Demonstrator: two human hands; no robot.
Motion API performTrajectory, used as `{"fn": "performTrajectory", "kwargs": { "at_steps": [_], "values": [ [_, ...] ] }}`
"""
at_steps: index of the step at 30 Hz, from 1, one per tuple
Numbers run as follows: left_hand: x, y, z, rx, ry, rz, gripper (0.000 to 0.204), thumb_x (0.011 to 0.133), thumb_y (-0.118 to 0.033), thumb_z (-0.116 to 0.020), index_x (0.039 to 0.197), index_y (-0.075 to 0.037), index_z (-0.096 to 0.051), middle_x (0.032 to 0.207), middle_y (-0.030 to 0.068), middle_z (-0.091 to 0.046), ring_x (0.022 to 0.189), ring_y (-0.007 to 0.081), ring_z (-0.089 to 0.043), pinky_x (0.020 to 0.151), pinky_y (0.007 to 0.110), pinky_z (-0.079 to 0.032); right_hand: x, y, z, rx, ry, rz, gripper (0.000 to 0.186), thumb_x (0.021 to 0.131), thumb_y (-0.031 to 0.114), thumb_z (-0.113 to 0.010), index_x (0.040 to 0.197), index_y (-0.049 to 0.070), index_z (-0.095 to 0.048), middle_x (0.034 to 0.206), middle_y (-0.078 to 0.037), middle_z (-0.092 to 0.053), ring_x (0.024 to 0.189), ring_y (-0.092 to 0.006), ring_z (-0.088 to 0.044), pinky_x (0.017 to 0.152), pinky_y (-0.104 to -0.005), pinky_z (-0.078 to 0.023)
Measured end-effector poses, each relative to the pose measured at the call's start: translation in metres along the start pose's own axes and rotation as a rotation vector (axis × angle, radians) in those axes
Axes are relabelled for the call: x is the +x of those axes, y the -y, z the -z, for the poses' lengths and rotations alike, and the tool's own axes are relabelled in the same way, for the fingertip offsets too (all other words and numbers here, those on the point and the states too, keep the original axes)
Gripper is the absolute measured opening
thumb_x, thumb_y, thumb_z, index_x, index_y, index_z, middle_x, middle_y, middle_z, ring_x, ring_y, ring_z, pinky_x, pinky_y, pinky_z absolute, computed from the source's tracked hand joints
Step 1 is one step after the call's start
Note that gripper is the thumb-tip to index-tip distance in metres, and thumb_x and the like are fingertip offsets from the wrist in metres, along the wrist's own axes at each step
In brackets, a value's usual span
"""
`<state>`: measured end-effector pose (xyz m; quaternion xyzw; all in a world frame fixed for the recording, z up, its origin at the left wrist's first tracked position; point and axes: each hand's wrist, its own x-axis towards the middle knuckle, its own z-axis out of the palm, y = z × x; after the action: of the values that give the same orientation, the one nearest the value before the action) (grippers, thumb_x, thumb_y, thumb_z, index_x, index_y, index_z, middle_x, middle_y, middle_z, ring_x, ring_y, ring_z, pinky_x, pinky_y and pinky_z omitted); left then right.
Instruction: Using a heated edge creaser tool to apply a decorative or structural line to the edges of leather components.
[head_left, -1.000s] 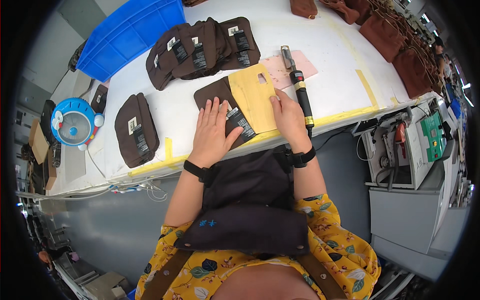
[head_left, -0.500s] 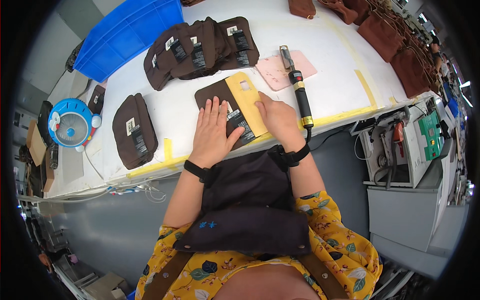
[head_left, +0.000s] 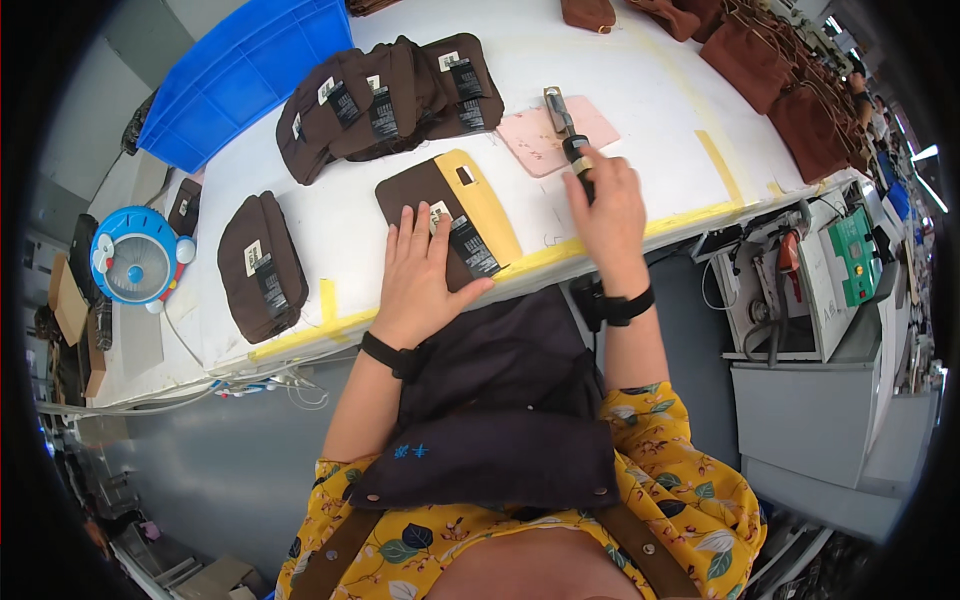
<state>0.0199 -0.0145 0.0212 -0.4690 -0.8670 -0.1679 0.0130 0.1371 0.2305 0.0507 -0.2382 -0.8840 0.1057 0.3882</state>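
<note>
My left hand [head_left: 418, 283] lies flat with its fingers stretched over a dark brown fabric piece [head_left: 408, 194] that bears a white label and a black label. A yellow card template [head_left: 490, 215] with a small cut-out window covers the right part of this fabric. My right hand [head_left: 613, 212] has its fingers closed round the black handle of an electric hot iron [head_left: 556, 108], a pen-like tool with a flat metal tip. The tip rests over a pink pad [head_left: 596, 122]. Below my hand, the tool's rear end is hidden.
Several labelled brown fabric pieces [head_left: 330, 105] lie in an overlapping pile at the back, with another stack [head_left: 240, 225] at left. Beyond stand a blue crate [head_left: 260, 75] and a blue fan [head_left: 133, 240]. Reddish-brown bags [head_left: 745, 60] line the far right; yellow tape [head_left: 650, 230] marks the table edge.
My right hand has left the yellow template and moved right onto the iron's handle. The left hand still presses the fabric; the view has shifted slightly.
</note>
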Motion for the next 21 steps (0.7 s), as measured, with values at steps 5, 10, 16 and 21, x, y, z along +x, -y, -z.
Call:
{"fn": "performTrajectory", "kwargs": {
  "at_steps": [5,10,16,21],
  "values": [
    [0.008,-0.008,-0.017,-0.112,-0.09,-0.078,0.091,0.089,-0.06,-0.072,0.151,0.002,-0.047,0.165,0.03,-0.032,0.157,0.0468,-0.022,0.127,0.056,-0.017,0.0,-0.029,0.004,-0.138,0.518,-0.21,0.043,0.095,0.034,-0.07,0.118,-0.001,-0.064,0.101,-0.023,-0.071,0.097,-0.0396,-0.07,0.083,-0.0502,-0.055],
    [0.009,-0.019,-0.018,-0.234,-0.087,-0.097,0.064,0.087,-0.041,-0.079,0.136,-0.005,-0.059,0.16,0.0267,-0.041,0.155,0.0453,-0.029,0.126,0.057,-0.021,-0.003,-0.011,0.03,0.212,0.677,-0.231,0.047,0.096,0.031,-0.069,0.127,-0.004,-0.062,0.104,-0.028,-0.071,0.099,-0.0432,-0.07,0.088,-0.048,-0.054],
    [0.003,-0.01,-0.019,-0.434,-0.117,-0.251,0.025,0.082,-0.009,-0.078,0.105,-0.009,-0.069,0.134,0.0082,-0.068,0.142,0.0347,-0.051,0.124,0.056,-0.03,-0.03,0.016,0.04,0.412,0.795,-0.045,0.05,0.098,0.028,-0.066,0.134,-0.004,-0.058,0.11,-0.029,-0.07,0.104,-0.0461,-0.067,0.089,-0.0477,-0.053],
    [0.015,-0.031,-0.028,-0.471,-0.235,-0.206,0.023,0.077,0.004,-0.071,0.097,-0.007,-0.065,0.11,0.0062,-0.069,0.127,0.0312,-0.061,0.121,0.056,-0.034,-0.007,0.029,0.015,0.182,0.755,0.049,0.036,0.103,0.029,-0.057,0.121,-0.002,-0.057,0.095,-0.026,-0.072,0.09,-0.0466,-0.07,0.078,-0.0534,-0.054]
  ]
}}
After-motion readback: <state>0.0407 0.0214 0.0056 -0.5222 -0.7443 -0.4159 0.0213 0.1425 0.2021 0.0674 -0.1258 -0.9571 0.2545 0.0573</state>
